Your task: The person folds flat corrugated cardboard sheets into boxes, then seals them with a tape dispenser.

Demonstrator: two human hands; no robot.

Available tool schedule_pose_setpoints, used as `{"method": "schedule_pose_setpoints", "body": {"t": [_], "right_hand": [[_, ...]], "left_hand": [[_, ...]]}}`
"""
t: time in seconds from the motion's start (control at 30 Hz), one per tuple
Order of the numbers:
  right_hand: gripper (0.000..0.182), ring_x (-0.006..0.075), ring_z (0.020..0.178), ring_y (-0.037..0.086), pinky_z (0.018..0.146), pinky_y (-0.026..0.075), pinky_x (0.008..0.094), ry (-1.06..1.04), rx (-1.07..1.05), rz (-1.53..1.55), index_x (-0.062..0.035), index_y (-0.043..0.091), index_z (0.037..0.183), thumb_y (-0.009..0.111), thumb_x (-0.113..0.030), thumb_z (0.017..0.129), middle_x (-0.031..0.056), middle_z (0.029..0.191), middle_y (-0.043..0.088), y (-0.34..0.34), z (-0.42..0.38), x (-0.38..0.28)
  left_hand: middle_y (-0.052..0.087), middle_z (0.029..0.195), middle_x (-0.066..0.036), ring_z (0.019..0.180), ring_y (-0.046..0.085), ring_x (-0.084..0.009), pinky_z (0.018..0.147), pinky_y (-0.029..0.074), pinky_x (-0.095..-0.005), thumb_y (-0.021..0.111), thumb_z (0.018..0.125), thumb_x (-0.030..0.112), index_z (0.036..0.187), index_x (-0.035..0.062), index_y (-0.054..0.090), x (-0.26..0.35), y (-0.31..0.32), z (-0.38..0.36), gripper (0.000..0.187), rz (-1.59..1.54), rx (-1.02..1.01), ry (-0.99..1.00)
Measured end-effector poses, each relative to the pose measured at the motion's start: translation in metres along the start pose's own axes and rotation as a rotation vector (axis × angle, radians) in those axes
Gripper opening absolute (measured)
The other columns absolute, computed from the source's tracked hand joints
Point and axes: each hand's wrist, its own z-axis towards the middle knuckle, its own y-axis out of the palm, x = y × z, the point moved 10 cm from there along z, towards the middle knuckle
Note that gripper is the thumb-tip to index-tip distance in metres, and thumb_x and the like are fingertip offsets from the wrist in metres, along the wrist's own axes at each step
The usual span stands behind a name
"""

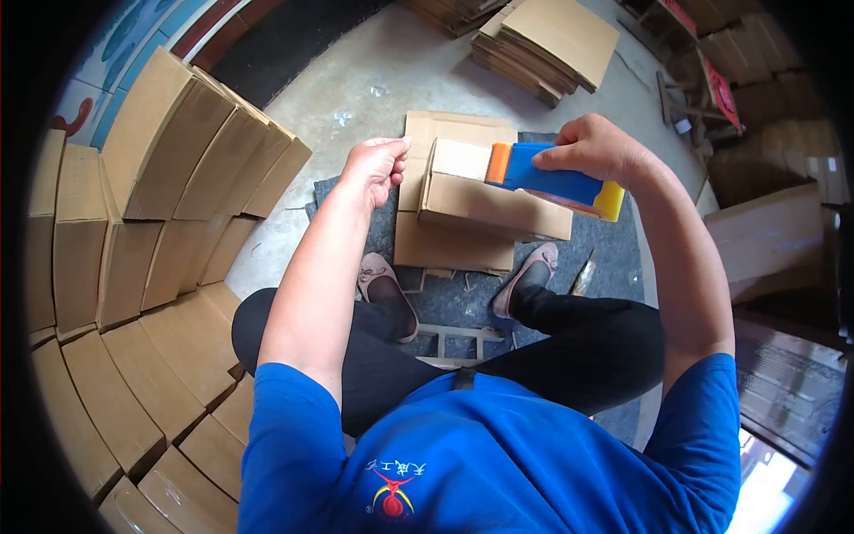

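In a room stacked with cartons (151,133), a dark mat (614,258) covers part of the pale floor (356,76), and a long cardboard box (463,200) lies on flattened cardboard (445,252), jutting past its right edge. The person's right hand (598,149) grips a blue, orange and yellow tape dispenser (567,183) over the box; the left hand (374,169) is pinched near the flattened cardboard's left edge, its contents unclear. Upside-down on the blue shirt (516,445), 天成工 reads above a red-and-yellow emblem (391,501); dark lens borders crop the outer cartons.
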Motion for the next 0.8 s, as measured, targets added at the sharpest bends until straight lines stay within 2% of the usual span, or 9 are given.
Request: {"method": "schedule_pose_setpoints", "body": {"t": [0.13,0.3,0.37,0.6,0.67,0.7,0.77,0.8], "right_hand": [[0.062,0.024,0.089,0.072,0.084,0.058,0.0354,0.041,-0.04,-0.062,-0.0001,0.074,0.102,0.081,-0.053,0.071,0.0154,0.098,0.074,0.012,0.024,-0.005],[0.06,0.024,0.088,0.072,0.082,0.058,0.0343,0.039,-0.095,-0.064,0.0015,0.075,0.099,0.082,-0.05,0.07,0.015,0.096,0.074,0.025,0.034,-0.013],[0.057,0.0229,0.084,0.072,0.079,0.058,0.0337,0.037,-0.091,-0.129,0.0008,0.075,0.102,0.081,-0.048,0.073,0.0141,0.093,0.074,0.033,0.044,-0.012],[0.054,0.0222,0.084,0.072,0.078,0.058,0.0325,0.047,-0.11,-0.22,-0.0018,0.076,0.1,0.081,-0.047,0.071,0.0139,0.091,0.074,0.05,0.06,-0.011],[0.064,0.0296,0.091,0.072,0.084,0.057,0.0364,0.071,-0.108,-0.365,-0.0029,0.074,0.108,0.08,-0.052,0.068,0.0162,0.104,0.074,0.052,0.055,-0.013],[0.064,0.0296,0.091,0.072,0.084,0.057,0.0364,0.069,-0.11,-0.366,-0.0029,0.074,0.108,0.08,-0.052,0.068,0.0162,0.104,0.074,0.056,0.053,-0.014],[0.063,0.0291,0.104,0.068,0.091,0.052,0.0388,-0.036,-0.003,-0.425,-0.0083,0.07,0.118,0.079,-0.051,0.071,0.0117,0.112,0.072,0.057,0.047,-0.024],[0.062,0.0278,0.109,0.064,0.095,0.048,0.0385,-0.135,0.087,-0.564,-0.0091,0.068,0.119,0.079,-0.049,0.072,0.0098,0.114,0.07,0.057,0.04,-0.039]], "left_hand": [[0.058,0.075,0.0,0.059,0.049,-0.0072,0.049,0.042,-0.0217,0.07,0.093,0.016,0.102,0.0014,0.065,0.001,-0.011,0.013,0.018,0.134,0.046,-0.01],[0.059,0.075,0.0,0.059,0.049,-0.0066,0.05,0.042,-0.0215,0.069,0.093,0.016,0.102,0.0017,0.066,-0.021,-0.022,0.023,0.017,0.124,0.033,-0.057],[0.059,0.075,0.0,0.059,0.049,-0.0065,0.05,0.042,-0.0213,0.069,0.093,0.016,0.102,0.0017,0.066,-0.021,-0.024,0.026,0.017,0.101,0.034,-0.06],[0.057,0.073,0.002,0.058,0.049,-0.0069,0.05,0.041,-0.0218,0.071,0.092,0.017,0.1,0.0035,0.064,-0.034,-0.026,0.036,0.017,0.162,0.022,-0.07],[0.059,0.073,0.002,0.058,0.049,-0.0064,0.051,0.04,-0.0213,0.072,0.091,0.017,0.095,0.0044,0.066,-0.038,-0.023,0.037,0.015,0.2,0.011,-0.065],[0.059,0.073,0.002,0.058,0.049,-0.0064,0.051,0.04,-0.0213,0.072,0.091,0.017,0.095,0.0044,0.066,-0.038,-0.022,0.036,0.015,0.199,0.014,-0.066],[0.059,0.073,0.002,0.059,0.049,-0.0062,0.051,0.04,-0.0211,0.072,0.091,0.018,0.094,0.005,0.066,-0.037,-0.02,0.033,0.014,0.221,0.018,-0.044],[0.059,0.073,0.002,0.059,0.049,-0.0062,0.051,0.04,-0.0211,0.072,0.091,0.018,0.094,0.005,0.066,-0.038,-0.021,0.032,0.014,0.217,0.021,-0.044]]}}
